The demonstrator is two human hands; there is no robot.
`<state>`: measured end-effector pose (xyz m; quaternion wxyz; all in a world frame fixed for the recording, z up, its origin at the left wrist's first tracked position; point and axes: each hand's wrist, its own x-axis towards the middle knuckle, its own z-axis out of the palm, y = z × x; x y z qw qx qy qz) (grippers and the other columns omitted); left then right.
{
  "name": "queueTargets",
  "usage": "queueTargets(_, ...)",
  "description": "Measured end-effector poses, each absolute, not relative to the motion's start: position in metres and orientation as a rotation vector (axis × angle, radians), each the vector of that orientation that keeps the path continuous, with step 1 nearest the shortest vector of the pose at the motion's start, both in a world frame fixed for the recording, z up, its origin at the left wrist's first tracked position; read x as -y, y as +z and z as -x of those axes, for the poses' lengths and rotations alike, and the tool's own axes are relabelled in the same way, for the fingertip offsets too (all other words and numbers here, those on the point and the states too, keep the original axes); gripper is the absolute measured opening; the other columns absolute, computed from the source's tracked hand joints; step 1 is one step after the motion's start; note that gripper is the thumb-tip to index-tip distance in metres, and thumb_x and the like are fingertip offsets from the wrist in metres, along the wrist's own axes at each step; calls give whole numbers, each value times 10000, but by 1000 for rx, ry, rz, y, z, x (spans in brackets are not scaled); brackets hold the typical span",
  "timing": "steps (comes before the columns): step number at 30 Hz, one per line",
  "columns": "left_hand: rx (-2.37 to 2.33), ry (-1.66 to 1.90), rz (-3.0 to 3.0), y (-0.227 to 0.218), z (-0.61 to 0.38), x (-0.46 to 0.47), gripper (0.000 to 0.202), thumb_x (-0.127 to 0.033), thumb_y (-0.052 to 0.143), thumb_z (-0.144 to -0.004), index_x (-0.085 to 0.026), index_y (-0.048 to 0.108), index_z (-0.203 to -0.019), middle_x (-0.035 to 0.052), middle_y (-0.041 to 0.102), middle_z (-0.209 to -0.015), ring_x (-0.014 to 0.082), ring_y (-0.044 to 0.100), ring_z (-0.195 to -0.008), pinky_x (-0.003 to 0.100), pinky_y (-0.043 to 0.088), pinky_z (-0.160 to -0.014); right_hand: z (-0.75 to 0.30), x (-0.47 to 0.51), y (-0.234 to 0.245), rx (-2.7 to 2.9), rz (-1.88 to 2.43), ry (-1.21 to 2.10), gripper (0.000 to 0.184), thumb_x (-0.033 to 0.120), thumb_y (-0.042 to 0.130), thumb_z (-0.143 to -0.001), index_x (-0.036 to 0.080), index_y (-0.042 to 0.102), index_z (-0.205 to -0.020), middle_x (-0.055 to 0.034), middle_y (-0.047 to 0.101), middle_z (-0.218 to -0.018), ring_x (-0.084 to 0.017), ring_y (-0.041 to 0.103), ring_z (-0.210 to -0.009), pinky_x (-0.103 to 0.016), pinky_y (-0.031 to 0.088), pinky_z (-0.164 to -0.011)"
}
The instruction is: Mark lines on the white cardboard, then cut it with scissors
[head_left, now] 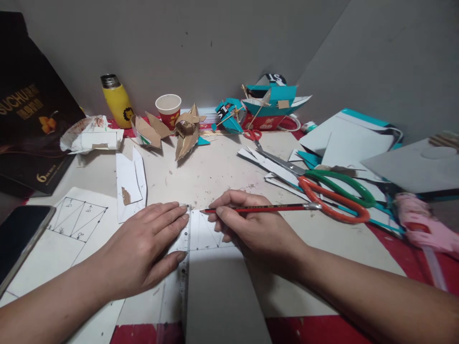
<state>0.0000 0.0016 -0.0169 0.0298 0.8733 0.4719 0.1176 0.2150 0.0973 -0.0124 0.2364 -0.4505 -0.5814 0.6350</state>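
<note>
My left hand [143, 243] lies flat with fingers stretched out, pressing a clear ruler [184, 267] onto a white card sheet [218, 286] at the table's near middle. My right hand [251, 227] pinches a red pencil [265, 208], whose tip rests at the top of the ruler near the card's upper edge. Faint pencil lines show on the card between the two hands.
Large orange-and-green scissors [333, 193] lie right of the pencil. A pink glue gun [419, 222] sits far right; a phone [19, 236] and a drawn template sheet [77, 220] far left. At the back stand a yellow bottle [116, 101], a paper cup [168, 110] and cardboard models [186, 131].
</note>
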Motion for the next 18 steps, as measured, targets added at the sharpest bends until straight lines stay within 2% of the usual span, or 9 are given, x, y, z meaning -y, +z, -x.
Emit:
queueTargets(4, -1446, 401, -2688, -17, 0, -3, 514, -323, 548, -919, -103, 498, -1380, 170, 551, -1414, 322, 494, -1304, 530, 468, -1030, -217, -98, -15, 1535, 1131, 1723, 100, 248, 612, -824, 155, 645, -806, -27, 686, -709, -96, 585, -545, -196, 504, -469)
queueTargets(8, -1464, 498, -2710, -16, 3, -4, 478, -300, 584, -890, -84, 557, -1316, 188, 616, -1327, 328, 547, -1239, 531, 485, -999, -218, -100, -18, 1539, 975, 1574, 262, 382, 528, -945, 165, 670, -985, -33, 694, -742, -113, 612, -573, -236, 521, -525)
queueTargets(10, -1483, 563, -2725, -16, 5, -5, 415, -267, 593, -881, -90, 598, -1256, 181, 660, -1254, 321, 593, -1168, 531, 497, -973, -218, -101, -19, 1612, 954, 1456, 296, 406, 495, -971, 178, 670, -1044, -46, 711, -798, -134, 650, -655, -270, 543, -612)
queueTargets(14, -1581, 630, -2693, -17, 8, -6, 384, -245, 590, -880, -108, 597, -1238, 171, 672, -1206, 305, 618, -1092, 522, 506, -939, -219, -103, -24, 1957, 902, 1090, 230, 324, 493, -977, 199, 640, -1101, -75, 725, -994, -187, 675, -945, -358, 519, -865)
queueTargets(18, -1750, 513, -2589, -18, 10, -6, 514, -362, 589, -898, -152, 491, -1356, 177, 602, -1306, 333, 552, -1183, 546, 483, -946, -219, -105, -27, 2236, 821, 851, 219, 250, 541, -913, 167, 596, -1109, -116, 715, -1022, -235, 667, -954, -407, 510, -857)
